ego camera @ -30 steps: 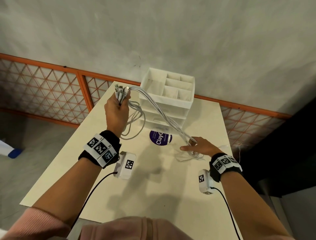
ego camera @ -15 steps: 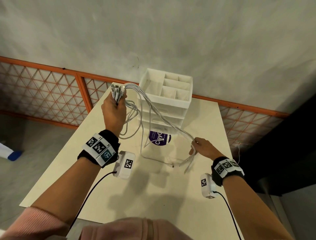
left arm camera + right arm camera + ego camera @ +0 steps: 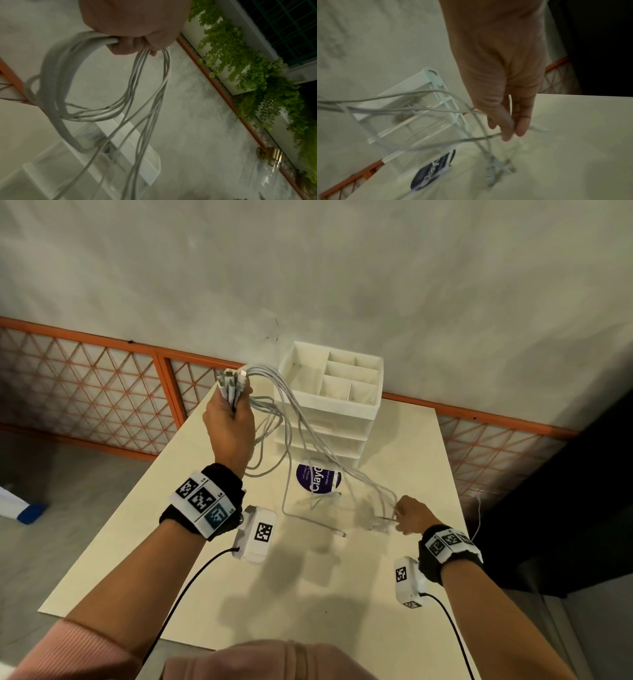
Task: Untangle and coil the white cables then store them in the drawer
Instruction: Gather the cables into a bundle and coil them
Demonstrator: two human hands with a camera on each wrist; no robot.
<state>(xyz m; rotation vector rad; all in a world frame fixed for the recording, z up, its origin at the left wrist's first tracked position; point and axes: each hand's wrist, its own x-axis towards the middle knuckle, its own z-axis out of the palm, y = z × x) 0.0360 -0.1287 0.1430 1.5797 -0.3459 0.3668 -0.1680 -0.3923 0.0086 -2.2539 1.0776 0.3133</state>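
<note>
Above the pale rectangular table [image 3: 394,594], the left hand [image 3: 230,424] is raised with its fingers wrapped round the gathered plug ends of the thin white cables [image 3: 301,419], likely so the strands hang free and can be sorted. Lower, the right hand [image 3: 409,515] pinches the trailing ends between thumb and fingers [image 3: 508,129], drawing them taut. The white plastic drawer unit [image 3: 330,409] stands just behind, its drawers apparently closed, awaiting the coils.
</note>
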